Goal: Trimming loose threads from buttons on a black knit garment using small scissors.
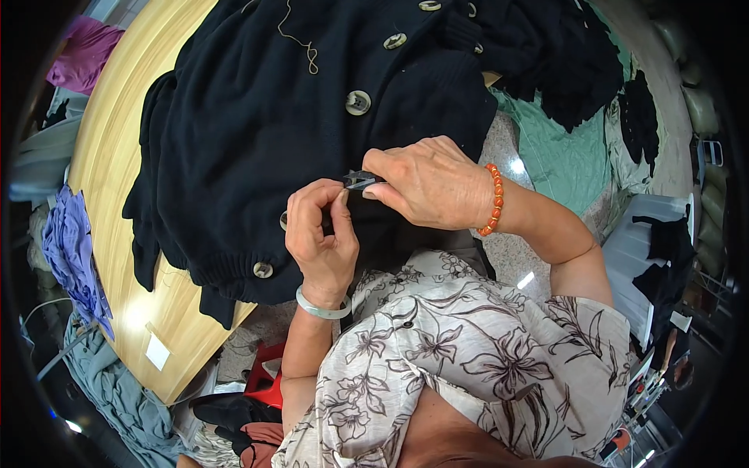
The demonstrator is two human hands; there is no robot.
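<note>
A light wooden desk (117, 218) curves along the left, with a black knitted cardigan (242, 148) spread over it, the near part reaching past the desk's edge toward the person. Right of the cardigan lies a crumpled green sheet (558, 156); a grey-green cloth (117, 398) and a purple cloth (72, 249) hang beside the desk's left side. Both hands meet above the cardigan's near part: the right hand (429, 183) is closed around a small dark tool, its tip aimed at the left fingertips, while the left hand (321, 238) pinches thumb and fingers together; what lies between them is too small to tell. A white slip (157, 352) rests on the desk's near corner. The small dark tool (360, 179) looks metallic at its tip. Smaller is a round button (358, 102) on the cardigan, beyond the hands. Thinnest is a loose tan thread (311, 58), lying on the black knit farther off.
</note>
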